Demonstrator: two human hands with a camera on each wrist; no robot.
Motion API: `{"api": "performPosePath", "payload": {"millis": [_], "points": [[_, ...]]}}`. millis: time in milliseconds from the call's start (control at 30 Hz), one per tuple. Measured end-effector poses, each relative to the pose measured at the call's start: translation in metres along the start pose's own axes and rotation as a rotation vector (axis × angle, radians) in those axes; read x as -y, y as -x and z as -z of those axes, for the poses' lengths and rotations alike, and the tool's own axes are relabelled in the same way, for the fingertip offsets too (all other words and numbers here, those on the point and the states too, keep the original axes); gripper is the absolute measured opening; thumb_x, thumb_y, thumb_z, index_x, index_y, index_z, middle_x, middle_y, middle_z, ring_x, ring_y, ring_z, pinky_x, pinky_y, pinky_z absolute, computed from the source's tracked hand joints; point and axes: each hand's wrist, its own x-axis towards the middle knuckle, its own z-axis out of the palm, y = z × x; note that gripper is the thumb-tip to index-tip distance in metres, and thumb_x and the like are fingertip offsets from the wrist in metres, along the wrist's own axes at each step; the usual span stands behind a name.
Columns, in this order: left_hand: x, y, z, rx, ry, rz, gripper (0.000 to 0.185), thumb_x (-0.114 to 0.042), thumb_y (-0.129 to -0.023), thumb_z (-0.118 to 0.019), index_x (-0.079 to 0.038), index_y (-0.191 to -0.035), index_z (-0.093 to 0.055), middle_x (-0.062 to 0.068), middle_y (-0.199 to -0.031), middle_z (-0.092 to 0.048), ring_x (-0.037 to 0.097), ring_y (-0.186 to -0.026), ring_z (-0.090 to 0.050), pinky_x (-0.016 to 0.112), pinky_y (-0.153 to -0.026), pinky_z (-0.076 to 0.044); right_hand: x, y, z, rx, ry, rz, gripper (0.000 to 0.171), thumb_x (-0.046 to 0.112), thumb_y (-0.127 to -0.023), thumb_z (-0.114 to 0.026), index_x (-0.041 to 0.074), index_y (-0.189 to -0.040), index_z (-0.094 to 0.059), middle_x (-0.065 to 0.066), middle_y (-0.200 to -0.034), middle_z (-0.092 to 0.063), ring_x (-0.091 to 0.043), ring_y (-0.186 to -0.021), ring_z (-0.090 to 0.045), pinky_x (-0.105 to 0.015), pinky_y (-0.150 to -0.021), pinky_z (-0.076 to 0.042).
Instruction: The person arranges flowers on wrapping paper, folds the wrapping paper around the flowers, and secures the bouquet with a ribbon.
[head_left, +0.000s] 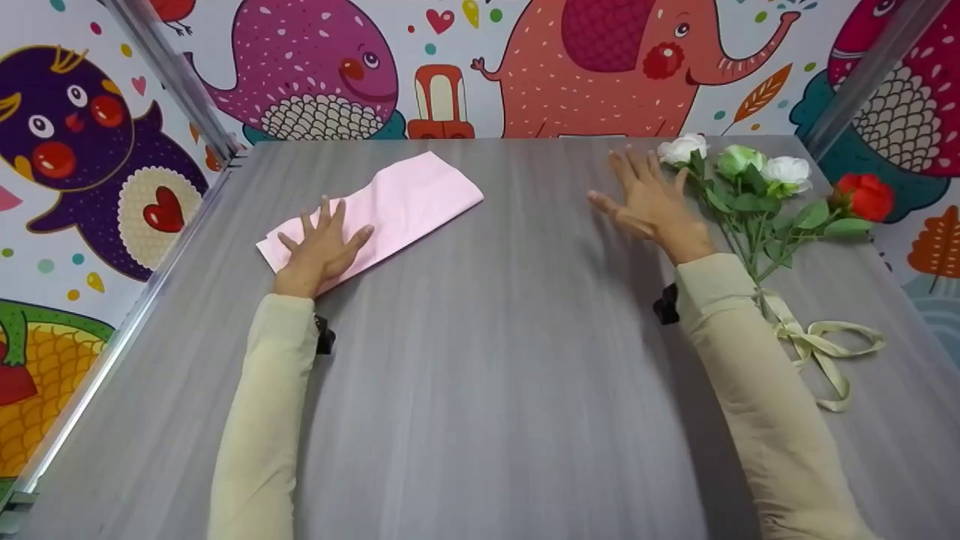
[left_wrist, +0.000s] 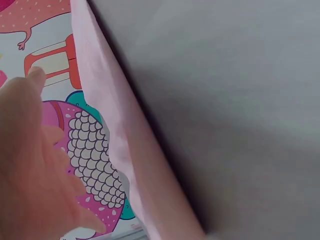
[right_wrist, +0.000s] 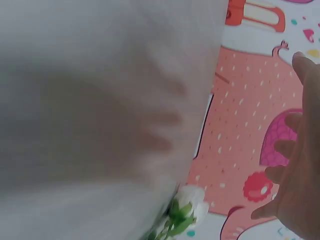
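- A grey wood-grain table [head_left: 480,360] fills most of the head view, lit evenly with soft sheen.
- Behind its far edge stands a wall [head_left: 480,67] covered in cartoon animals: a purple whale [head_left: 315,67], a coral elephant [head_left: 615,67] and a small red bus [head_left: 440,101].
- Slanted metal posts [head_left: 176,75] frame both far corners.
- More cartoon panels run along both sides.
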Motion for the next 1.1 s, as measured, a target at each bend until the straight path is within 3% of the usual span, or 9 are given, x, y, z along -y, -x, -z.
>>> {"api": "performPosePath", "payload": {"millis": [300,733,1100], "points": [[0.019,0.019,-0.002,0.022,0.055,-0.003,0.101,-0.080,-0.092,-0.022,-0.011,-0.161,0.006,0.018,-0.165,0.021,0.054,-0.150,0.017,0.080,-0.107,0.014,0.030,-0.006,-0.017,0.029,-0.045,0.059,0.092,0.075,-0.094,-0.033,0.022,-0.163,-0.002,-0.008,-0.171,0.005,-0.038,-0.157,0.009,-0.072,-0.115,0.013],[0.039,0.036,0.001,0.067,0.095,0.040,0.096,-0.071,-0.097,-0.030,-0.011,-0.160,0.008,0.022,-0.164,0.022,0.057,-0.148,0.014,0.081,-0.107,0.012,0.081,-0.015,-0.042,0.051,-0.085,0.139,0.087,0.067,-0.097,-0.041,0.023,-0.163,-0.006,-0.009,-0.171,-0.005,-0.036,-0.158,-0.001,-0.062,-0.124,-0.003],[0.052,0.042,0.002,0.068,0.121,0.120,0.098,-0.066,-0.099,-0.032,0.000,-0.158,0.010,0.042,-0.157,0.013,0.060,-0.147,0.002,0.082,-0.109,-0.001,0.116,-0.029,-0.058,0.121,-0.125,0.176,0.081,0.060,-0.100,-0.043,0.024,-0.163,-0.006,-0.005,-0.172,-0.004,-0.030,-0.159,-0.003,-0.052,-0.127,-0.011]]}}
